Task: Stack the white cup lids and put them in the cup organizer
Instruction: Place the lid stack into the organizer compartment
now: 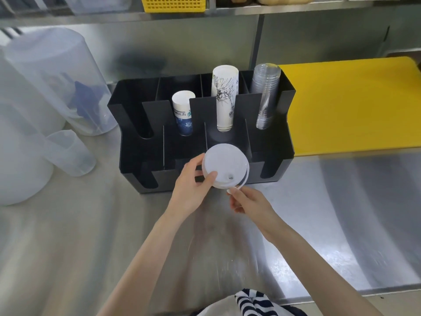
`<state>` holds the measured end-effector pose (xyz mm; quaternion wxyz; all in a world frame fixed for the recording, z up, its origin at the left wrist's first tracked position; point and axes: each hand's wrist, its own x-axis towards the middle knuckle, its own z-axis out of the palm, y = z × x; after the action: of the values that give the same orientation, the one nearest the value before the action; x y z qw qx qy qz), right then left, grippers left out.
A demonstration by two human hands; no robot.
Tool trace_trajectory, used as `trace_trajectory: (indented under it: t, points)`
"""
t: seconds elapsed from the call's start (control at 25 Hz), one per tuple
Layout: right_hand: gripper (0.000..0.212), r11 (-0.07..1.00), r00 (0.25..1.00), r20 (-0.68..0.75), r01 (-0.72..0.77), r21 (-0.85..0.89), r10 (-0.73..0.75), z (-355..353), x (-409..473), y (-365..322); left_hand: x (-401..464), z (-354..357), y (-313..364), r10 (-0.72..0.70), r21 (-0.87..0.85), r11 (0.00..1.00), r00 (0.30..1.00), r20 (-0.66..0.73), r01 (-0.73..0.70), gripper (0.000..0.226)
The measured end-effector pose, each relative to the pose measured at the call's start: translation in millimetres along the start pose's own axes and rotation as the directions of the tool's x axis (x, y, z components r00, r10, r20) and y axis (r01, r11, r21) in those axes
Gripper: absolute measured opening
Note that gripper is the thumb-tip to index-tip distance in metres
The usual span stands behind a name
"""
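A stack of white cup lids (224, 164) is held tilted just above the front row of the black cup organizer (136, 124). My left hand (192, 185) grips the stack's left side, thumb on the top lid. My right hand (247, 200) pinches the stack's lower rim from the right. Behind the lids, the organizer's back slots hold a short blue-and-white paper cup stack (183, 112), a tall printed white cup stack (224, 99) and a clear plastic cup stack (266, 94). The front compartments look dark; their contents are hidden.
Large translucent plastic jugs (52, 80) and a small measuring cup (68, 153) stand at the left on the steel counter (91, 224). A yellow cutting board (353, 106) lies to the organizer's right. A yellow basket (174, 4) sits on the shelf above.
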<state>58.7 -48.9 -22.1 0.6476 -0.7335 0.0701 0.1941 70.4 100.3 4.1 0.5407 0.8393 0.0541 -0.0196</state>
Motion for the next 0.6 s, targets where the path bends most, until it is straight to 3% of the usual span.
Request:
trace_trajectory:
  t: [0.6]
  points:
    - [0.02,0.926,0.984,0.053,-0.18,0.332,0.172,0.5,60.0,-28.3,78.3,4.2,23.8,0.076,0.39,0.917,0.997,0.033,-0.083,0.051]
